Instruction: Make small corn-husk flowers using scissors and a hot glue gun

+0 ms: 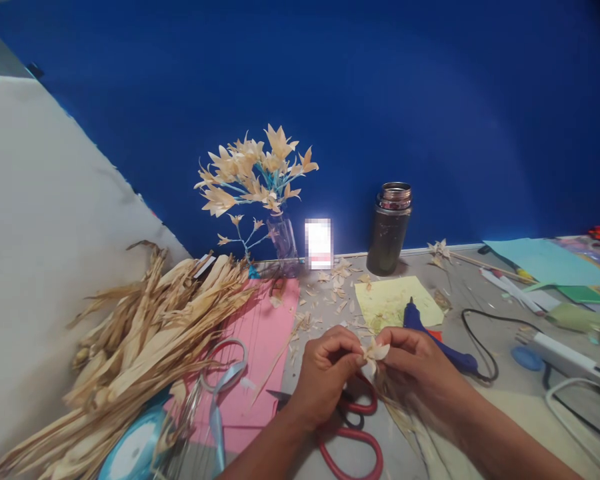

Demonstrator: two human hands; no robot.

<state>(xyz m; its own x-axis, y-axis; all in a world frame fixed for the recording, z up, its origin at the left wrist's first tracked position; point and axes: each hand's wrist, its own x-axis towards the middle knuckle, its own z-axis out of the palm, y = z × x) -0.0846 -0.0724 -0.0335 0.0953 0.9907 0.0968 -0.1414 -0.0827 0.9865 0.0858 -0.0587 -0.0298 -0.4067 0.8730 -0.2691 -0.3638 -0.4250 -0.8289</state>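
A small pale flower (375,353), its petals like cut corn husk, is pinched between both my hands above the table. My left hand (325,373) grips its left side with thumb and fingertips. My right hand (415,363) closes on a petal at its right. Below the hands lie red-handled scissors (353,437), partly hidden by my left hand and wrist. Just beyond my right hand a blue glue gun (437,340) rests on a yellow paper sheet (380,300) with husk scraps on it.
At left, dried corn husks (165,333) lie beside pink paper (265,320) and a blue ribbon roll (135,447). A bottle (283,240) of husk flowers (255,167) and a dark flask (390,233) stand by the blue wall. Cables and a white power strip (570,357) lie right.
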